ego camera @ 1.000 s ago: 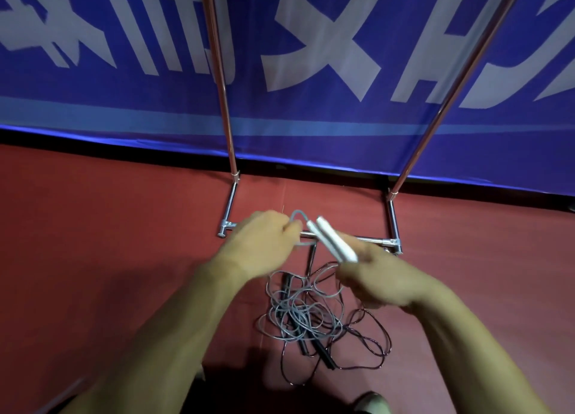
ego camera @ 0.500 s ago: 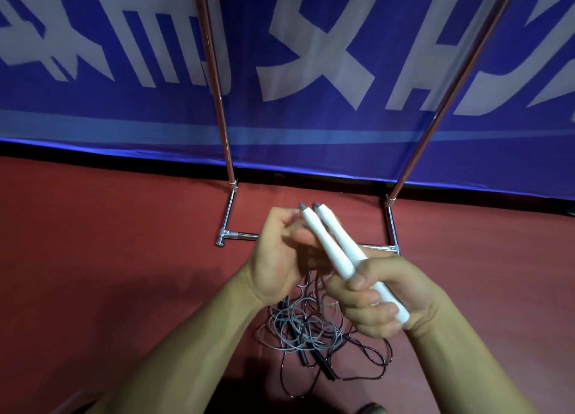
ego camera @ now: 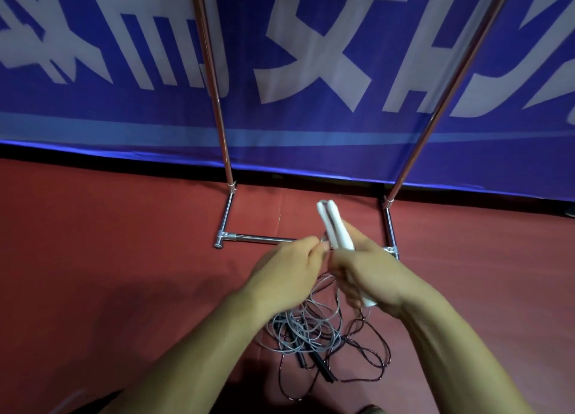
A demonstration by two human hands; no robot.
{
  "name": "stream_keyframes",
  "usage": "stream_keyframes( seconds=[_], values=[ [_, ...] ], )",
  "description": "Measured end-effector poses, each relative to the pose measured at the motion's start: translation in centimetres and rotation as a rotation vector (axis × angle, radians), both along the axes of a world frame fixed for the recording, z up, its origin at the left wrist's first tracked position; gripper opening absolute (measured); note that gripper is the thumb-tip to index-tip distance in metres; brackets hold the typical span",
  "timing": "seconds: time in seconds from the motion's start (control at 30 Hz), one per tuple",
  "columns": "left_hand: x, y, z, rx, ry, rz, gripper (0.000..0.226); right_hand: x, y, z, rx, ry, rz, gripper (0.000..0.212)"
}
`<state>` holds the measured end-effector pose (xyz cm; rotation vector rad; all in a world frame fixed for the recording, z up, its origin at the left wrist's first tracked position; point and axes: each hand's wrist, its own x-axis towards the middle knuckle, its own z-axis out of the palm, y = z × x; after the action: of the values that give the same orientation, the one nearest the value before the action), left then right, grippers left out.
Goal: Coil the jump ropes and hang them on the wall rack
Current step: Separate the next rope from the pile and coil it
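My right hand (ego camera: 370, 270) grips two white jump rope handles (ego camera: 334, 227) side by side, their tips pointing up and away from me. My left hand (ego camera: 289, 267) pinches the grey cord (ego camera: 323, 241) just left of the handles. The rest of the grey rope (ego camera: 298, 329) lies in a loose tangle on the red floor below my hands. A second rope with black handles (ego camera: 323, 371) and a dark cord (ego camera: 370, 351) is mixed into that tangle. The metal rack (ego camera: 224, 139) stands just beyond, against the blue banner.
The rack's chrome base bar (ego camera: 261, 238) and feet rest on the red floor (ego camera: 109, 258). Two upright poles rise out of view, the right pole (ego camera: 435, 118) leaning outward. A blue banner (ego camera: 311, 55) with white lettering covers the wall behind. A shoe tip (ego camera: 370, 410) shows at the bottom edge.
My right hand has turned, so its back faces me and the handles stand more upright. My left hand has shifted lower left and now pinches the cord beside the handles.
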<state>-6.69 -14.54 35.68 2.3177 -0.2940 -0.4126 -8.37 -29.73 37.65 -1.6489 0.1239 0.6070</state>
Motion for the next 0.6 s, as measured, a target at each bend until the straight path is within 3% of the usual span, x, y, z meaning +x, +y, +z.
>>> stream_keyframes(
  seconds=[0.1,0.17,0.23,0.3,0.37,0.43,0.5,0.6],
  values=[
    [-0.3,0.7,0.6,0.349,-0.277,-0.109,0.033,-0.1,-0.1,-0.7,-0.561,-0.202,0.192,0.079],
    [0.3,1.7,1.2,0.399,-0.370,-0.145,0.036,-0.3,-0.1,-0.5,-0.645,-0.139,0.336,0.073],
    [0.7,2.7,1.3,0.380,-0.425,-0.225,0.036,-0.5,-0.3,0.3,-0.607,0.034,0.457,0.054],
    [0.0,2.8,1.0,0.281,-0.416,-0.271,0.035,-1.0,0.1,0.9,-0.517,0.230,0.569,0.040],
    [-0.3,2.7,0.7,0.144,-0.329,-0.254,0.032,-1.6,0.6,1.2,-0.377,0.333,0.682,0.040],
    [0.4,3.0,0.5,-0.087,-0.102,-0.192,0.036,-1.6,0.5,1.5,-0.177,0.375,0.725,0.050],
    [0.8,3.2,0.6,-0.462,0.188,-0.144,0.036,-1.4,-0.3,1.5,0.066,0.394,0.714,0.054],
    [0.4,2.3,0.8,-0.905,0.575,-0.008,0.031,-1.2,-1.0,1.1,0.534,0.417,0.597,0.059]
  ],
)
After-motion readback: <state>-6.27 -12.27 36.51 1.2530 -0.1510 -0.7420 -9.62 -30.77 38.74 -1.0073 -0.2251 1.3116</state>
